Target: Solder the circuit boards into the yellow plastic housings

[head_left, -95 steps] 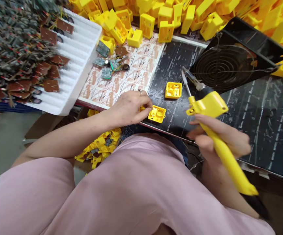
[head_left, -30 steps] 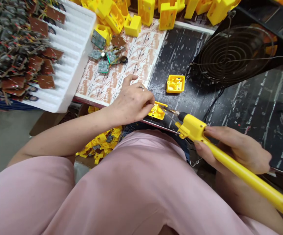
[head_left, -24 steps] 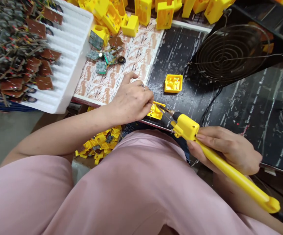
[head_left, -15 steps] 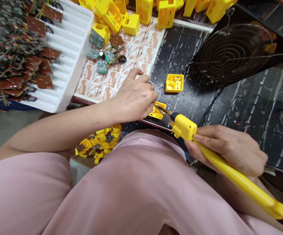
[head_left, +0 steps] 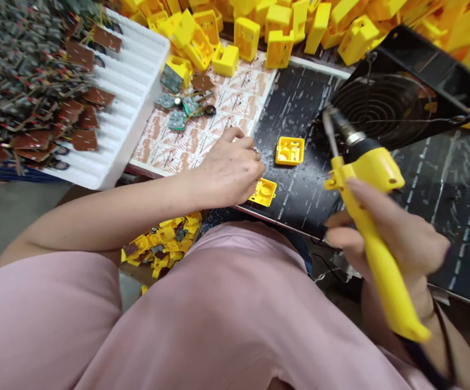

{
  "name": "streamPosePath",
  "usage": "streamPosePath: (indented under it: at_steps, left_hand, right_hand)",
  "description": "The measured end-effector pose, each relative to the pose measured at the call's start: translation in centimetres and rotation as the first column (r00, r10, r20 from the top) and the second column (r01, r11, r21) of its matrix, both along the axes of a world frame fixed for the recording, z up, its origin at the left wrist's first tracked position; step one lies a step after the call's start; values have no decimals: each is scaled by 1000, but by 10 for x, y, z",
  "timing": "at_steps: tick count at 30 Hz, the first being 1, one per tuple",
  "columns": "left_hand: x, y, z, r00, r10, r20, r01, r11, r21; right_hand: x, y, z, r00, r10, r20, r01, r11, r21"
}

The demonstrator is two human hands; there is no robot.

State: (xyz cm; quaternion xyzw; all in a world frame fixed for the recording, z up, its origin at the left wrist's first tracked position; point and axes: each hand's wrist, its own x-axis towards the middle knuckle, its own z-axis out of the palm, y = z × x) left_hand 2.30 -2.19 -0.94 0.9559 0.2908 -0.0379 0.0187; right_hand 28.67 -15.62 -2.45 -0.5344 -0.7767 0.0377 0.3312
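Observation:
My right hand [head_left: 405, 233] is wrapped round a yellow soldering gun [head_left: 377, 169] with a metal tip and a thin feed tube beside it. The tip points up and away, in front of the fan and off the work. At the table's front edge my left hand [head_left: 235, 169] grips a small open yellow plastic housing [head_left: 265, 192], whose left part the fingers hide. Small metal parts and a round grille pattern show inside it. Just beyond lies a second yellow housing [head_left: 289, 151], open side up, touched by neither hand.
A black fan [head_left: 381, 103] with a wire guard stands at the right. At the left, a white foam tray [head_left: 137, 81] carries heaped circuit boards [head_left: 36, 92]. Wired boards [head_left: 184, 105] lie nearer. Yellow cases [head_left: 279, 46] crowd the back; a box of yellow parts [head_left: 165, 238] sits below the edge.
The soldering gun has lifted away from the held housing, moving right and turning its tip upward. My left hand stays on the housing. The whole view has shifted slightly.

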Motion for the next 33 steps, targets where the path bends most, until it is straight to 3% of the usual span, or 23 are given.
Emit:
streamPosePath:
  at_steps: [4, 7, 10, 13, 16, 21, 24, 26, 29, 31, 33]
  left_hand:
    - [4, -6, -1, 999, -8, 32, 7, 1000, 4]
    - [1, -4, 0, 999, -3, 50, 4, 1000, -20]
    - [-15, 12, 3, 988, 98, 119, -90, 993, -75]
    - [-41, 32, 8, 936, 243, 253, -227, 970, -90]
    - [-59, 37, 11, 891, 295, 344, -288, 955, -72]
    - [-60, 35, 3, 848, 338, 408, -341, 938, -70]
    - [-57, 60, -4, 834, 416, 363, -414, 906, -85]
    - [-56, 84, -3, 838, 497, 224, -501, 864, -44]
    - [-55, 109, 19, 803, 587, 99, -594, 802, 61]
    - [-55, 115, 42, 769, 593, 239, -616, 787, 29]
    - [-56, 115, 64, 711, 566, 417, -585, 806, -96]
  right_hand:
    - [-8, 52, -3, 979, 105, 177, -124, 987, 103]
    - [-14, 93, -12, 956, 229, 185, -241, 969, 45]
    - [-18, 117, -22, 920, 275, 280, -292, 956, 21]
    - [-23, 120, -24, 938, 121, 324, -154, 985, 77]
    - [-30, 115, -19, 940, -18, 340, -27, 991, 128]
    - [-25, 109, -3, 968, 36, 247, -36, 999, -6]
    - [-20, 109, 1, 972, 147, 186, -119, 981, -152]
    - [-21, 110, -2, 952, 270, 148, -230, 943, -240]
    - [-26, 111, -9, 940, 313, 134, -271, 926, -261]
    - [-30, 112, -12, 957, 223, 186, -182, 960, -213]
    - [-31, 114, -12, 956, 136, 259, -95, 982, -164]
